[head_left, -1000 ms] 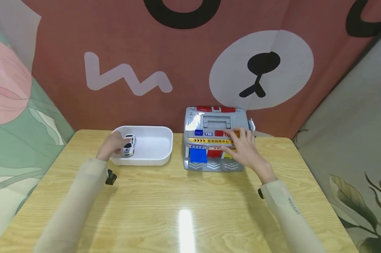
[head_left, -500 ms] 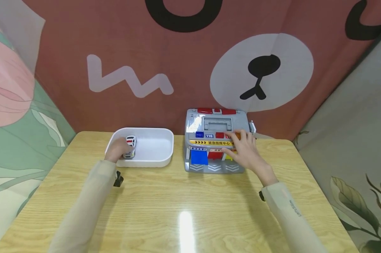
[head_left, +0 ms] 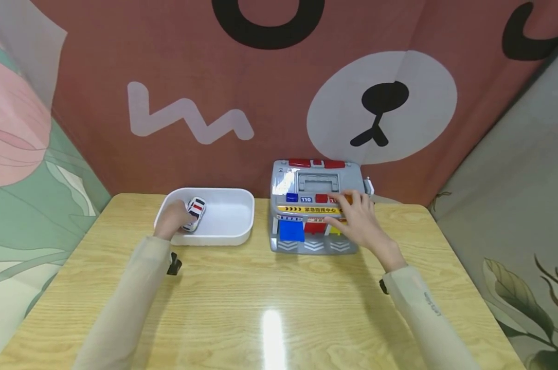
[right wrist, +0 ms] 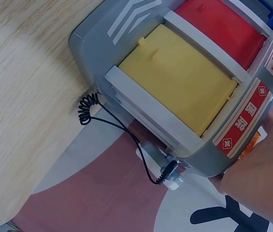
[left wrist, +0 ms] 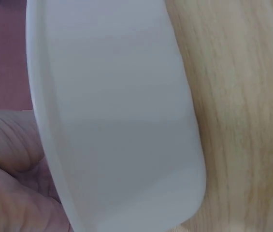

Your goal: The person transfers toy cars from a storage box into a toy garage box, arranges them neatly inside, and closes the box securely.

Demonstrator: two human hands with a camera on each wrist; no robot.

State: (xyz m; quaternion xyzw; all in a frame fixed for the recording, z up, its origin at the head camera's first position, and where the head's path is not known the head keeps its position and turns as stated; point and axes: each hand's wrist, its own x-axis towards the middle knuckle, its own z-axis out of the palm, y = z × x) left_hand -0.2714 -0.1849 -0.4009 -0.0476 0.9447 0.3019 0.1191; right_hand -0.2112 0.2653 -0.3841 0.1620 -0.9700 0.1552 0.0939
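My left hand (head_left: 169, 220) reaches over the left end of a white plastic tub (head_left: 228, 239) and grips a small white toy police car (head_left: 197, 207) inside it. The car slants with its far end to the right, its near left side hidden by the fingers. In the left wrist view the tub's outer wall (left wrist: 122, 106) blocks the car. My right hand (head_left: 362, 221) grips the front roof edge of a grey toy garage (head_left: 285, 177), fingers on top and thumb in front. Blue (head_left: 291, 230), red (right wrist: 223, 31) and yellow (right wrist: 179, 77) doors line its front.
A black coiled cord (right wrist: 89, 107) and a small white piece (right wrist: 160, 166) hang at the garage's right side. Tub and garage stand at the back of the wooden table (head_left: 223, 303), close to a printed cloth backdrop (head_left: 204, 164), with a gap between them.
My left hand has shifted slightly right into the tub. The toy car has turned from nearly straight to slanting right. My right hand stays on the garage.
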